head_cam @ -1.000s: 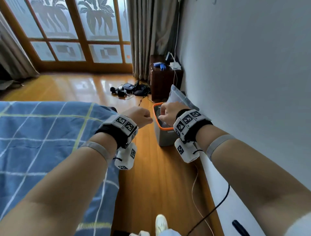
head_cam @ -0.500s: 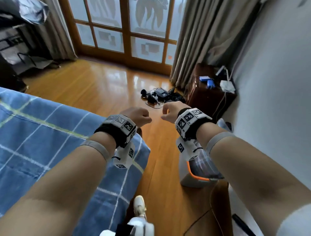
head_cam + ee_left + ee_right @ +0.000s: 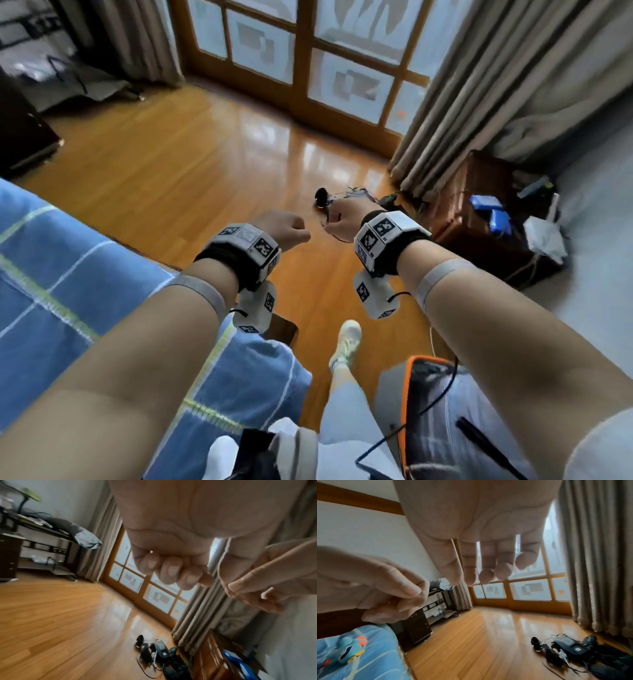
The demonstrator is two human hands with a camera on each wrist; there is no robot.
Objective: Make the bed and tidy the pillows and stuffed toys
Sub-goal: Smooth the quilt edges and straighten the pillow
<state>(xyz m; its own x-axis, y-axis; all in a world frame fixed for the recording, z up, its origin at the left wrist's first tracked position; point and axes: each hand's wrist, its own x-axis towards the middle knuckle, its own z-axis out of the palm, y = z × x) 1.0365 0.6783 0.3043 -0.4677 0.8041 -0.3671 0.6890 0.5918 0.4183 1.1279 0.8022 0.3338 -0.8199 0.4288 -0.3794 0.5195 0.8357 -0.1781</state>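
Observation:
The bed, under a blue checked cover (image 3: pixel 68 274), lies to my left, with its foot corner below my left wrist. My left hand (image 3: pixel 289 233) is held out over the wooden floor as a closed fist holding nothing; the left wrist view shows its fingers (image 3: pixel 171 573) curled into the palm. My right hand (image 3: pixel 342 222) floats beside it, a small gap between them, its fingers (image 3: pixel 486 569) bent inward and empty. In the right wrist view a teal stuffed toy (image 3: pixel 349 651) with orange spots lies on the blue bedding (image 3: pixel 376 666). No pillows are visible.
A grey bin with an orange rim (image 3: pixel 411 387) stands by my right leg, against the white wall. A dark wooden cabinet (image 3: pixel 479 233) with clutter sits ahead right by the curtain (image 3: pixel 496 85). Cables and devices (image 3: pixel 346 202) lie on the floor before the glass doors.
I have walked forward along the bed's side and turned left; the bin has passed from ahead of me to beside my leg. Both fists keep their pose.

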